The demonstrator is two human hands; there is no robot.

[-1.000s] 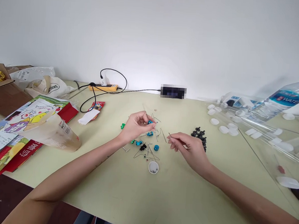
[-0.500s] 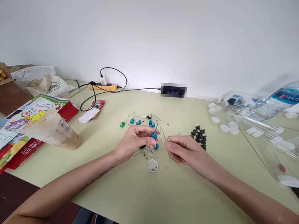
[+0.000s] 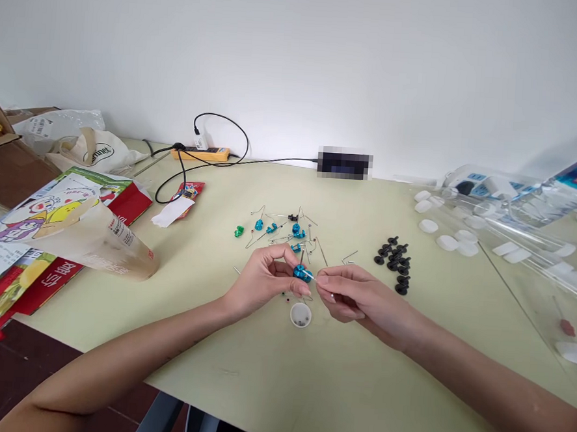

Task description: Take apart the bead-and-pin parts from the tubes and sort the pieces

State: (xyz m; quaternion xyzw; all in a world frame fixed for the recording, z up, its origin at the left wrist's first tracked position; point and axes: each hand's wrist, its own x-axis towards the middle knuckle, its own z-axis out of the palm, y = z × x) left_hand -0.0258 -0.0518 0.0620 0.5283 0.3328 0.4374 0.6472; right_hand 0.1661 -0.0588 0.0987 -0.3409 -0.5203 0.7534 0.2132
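Observation:
My left hand pinches a small blue metal collar between thumb and fingertips, just above the pale green table. My right hand pinches a thin bent wire whose tip meets the blue collar. The two hands nearly touch at the collar. Directly below them stands a small white cap with tiny dark bits inside. Behind the hands lie several more blue collars, a green one and loose bent wires.
A cluster of black pieces lies right of my hands. White caps, clear tubes and a water bottle fill the right side. Snack bags and a box sit left. A power strip with cables lies at the back.
Both hands drew toward me and together. The left hand picked up a blue collar from the pile, and the right hand brought the wire's tip to it.

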